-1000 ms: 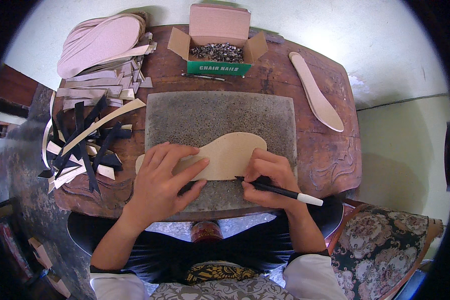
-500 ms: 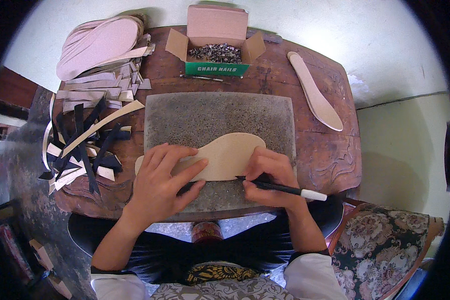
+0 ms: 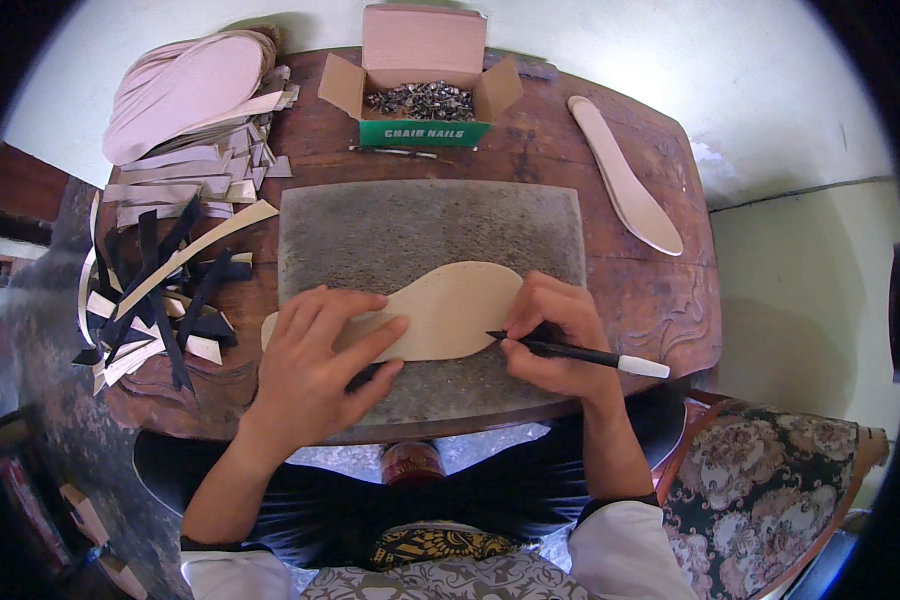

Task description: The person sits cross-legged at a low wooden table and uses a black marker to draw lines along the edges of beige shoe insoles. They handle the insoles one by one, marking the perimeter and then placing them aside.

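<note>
A beige shoe insole [image 3: 455, 310] lies crosswise on a rough grey slab [image 3: 430, 220] on the table. My left hand [image 3: 320, 365] rests over its left part with the fingers spread, pressing on it. A dark shape shows below my left thumb and forefinger; I cannot make out what it is. My right hand [image 3: 560, 335] grips a black marker pen [image 3: 570, 351] with a white cap on its back end. The pen's tip is at the insole's near right edge.
A stack of pinkish insoles [image 3: 185, 85] and pale strips [image 3: 180, 185] lie at the far left, with black and cream offcuts [image 3: 160, 310] nearer. A green box [image 3: 425, 134] of nails stands at the back. One insole [image 3: 625, 180] lies on the right of the wooden table [image 3: 660, 300].
My right hand has moved the pen slightly right along the insole's near edge, round its curve. My left hand stays on the insole. The whole view has shifted a little.
</note>
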`<state>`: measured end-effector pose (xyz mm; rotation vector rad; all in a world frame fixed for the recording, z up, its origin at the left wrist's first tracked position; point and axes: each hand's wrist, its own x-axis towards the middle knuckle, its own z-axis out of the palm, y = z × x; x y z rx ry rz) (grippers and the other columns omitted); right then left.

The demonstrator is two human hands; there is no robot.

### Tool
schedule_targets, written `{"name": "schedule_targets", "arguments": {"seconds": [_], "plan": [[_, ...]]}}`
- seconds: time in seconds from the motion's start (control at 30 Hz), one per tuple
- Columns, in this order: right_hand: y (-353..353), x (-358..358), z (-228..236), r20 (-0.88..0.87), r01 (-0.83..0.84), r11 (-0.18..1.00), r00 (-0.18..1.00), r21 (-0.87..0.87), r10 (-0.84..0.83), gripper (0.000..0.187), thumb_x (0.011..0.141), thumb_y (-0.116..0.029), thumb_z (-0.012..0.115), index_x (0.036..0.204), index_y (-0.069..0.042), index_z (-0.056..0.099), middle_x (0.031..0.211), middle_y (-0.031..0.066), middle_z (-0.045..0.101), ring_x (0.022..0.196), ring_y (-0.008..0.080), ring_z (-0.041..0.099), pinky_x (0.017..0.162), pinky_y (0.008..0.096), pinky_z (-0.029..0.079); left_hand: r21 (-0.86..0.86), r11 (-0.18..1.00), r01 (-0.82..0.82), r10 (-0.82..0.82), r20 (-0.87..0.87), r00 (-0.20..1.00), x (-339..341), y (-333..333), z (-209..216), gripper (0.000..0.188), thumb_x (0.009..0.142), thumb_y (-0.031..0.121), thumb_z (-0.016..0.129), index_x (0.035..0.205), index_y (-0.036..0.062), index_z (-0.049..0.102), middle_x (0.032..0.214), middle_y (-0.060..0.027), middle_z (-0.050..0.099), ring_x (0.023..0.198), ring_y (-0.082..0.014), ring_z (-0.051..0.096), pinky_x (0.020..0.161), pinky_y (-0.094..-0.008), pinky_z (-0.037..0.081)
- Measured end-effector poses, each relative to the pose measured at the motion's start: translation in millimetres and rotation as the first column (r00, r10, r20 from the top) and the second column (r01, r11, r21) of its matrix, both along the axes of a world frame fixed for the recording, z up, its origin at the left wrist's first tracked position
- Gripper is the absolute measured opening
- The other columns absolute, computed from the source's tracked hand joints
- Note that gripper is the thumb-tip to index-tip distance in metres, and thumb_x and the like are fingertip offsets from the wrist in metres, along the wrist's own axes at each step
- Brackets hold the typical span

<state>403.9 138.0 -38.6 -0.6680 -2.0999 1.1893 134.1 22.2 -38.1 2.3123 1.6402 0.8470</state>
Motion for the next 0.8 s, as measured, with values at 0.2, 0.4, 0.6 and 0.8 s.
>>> {"name": "schedule_targets", "arguments": {"seconds": [0.2,0.4,0.6,0.8], "plan": [[1.3,3.3,1.0,0.05,-0.037,0.999,0.998,-0.031,0.039,0.02,0.065,0.004,0.074,0.074,-0.002,0.057,0.078,0.0099,0.061,0.07,0.0214,0.063,0.063,0.0319,0.047,-0.029,1.0,-0.009,0.009,0.005,1.0,0.7,-1.3,-0.9,0.045,0.075,0.02,0.085,0.119,0.0164,0.076,0.125,-0.0074,0.066,0.114,-0.0315,0.061,0.104,-0.0493,0.046],[0.7,2.8,2.0,0.067,-0.047,0.997,0.996,-0.056,0.051,0.021,0.064,0.003,0.074,0.074,-0.002,0.056,0.078,0.0094,0.06,0.07,0.0214,0.063,0.062,0.0316,0.046,-0.035,0.999,-0.013,0.014,0.018,1.0,-0.4,-2.2,-1.6,0.047,0.074,0.019,0.087,0.12,0.0171,0.076,0.127,-0.008,0.066,0.116,-0.0322,0.061,0.105,-0.0504,0.046],[0.5,3.9,4.4,0.092,-0.054,0.996,0.994,-0.069,0.06,0.021,0.064,0.004,0.073,0.074,-0.002,0.056,0.078,0.0091,0.06,0.07,0.0209,0.063,0.062,0.0318,0.046,-0.037,0.999,-0.007,0.008,0.03,1.0,0.0,-1.3,-2.0,0.047,0.074,0.019,0.086,0.12,0.0166,0.076,0.127,-0.0083,0.065,0.116,-0.0323,0.061,0.104,-0.0506,0.045],[0.8,3.6,3.5,0.083,-0.051,0.996,0.995,-0.067,0.056,0.02,0.065,0.004,0.073,0.074,-0.002,0.056,0.078,0.0089,0.06,0.07,0.0204,0.063,0.062,0.0315,0.046,-0.028,1.0,-0.004,0.005,0.021,1.0,-0.2,-1.3,-1.5,0.047,0.074,0.018,0.086,0.12,0.0165,0.076,0.127,-0.0087,0.065,0.116,-0.0324,0.06,0.104,-0.051,0.045]]}}
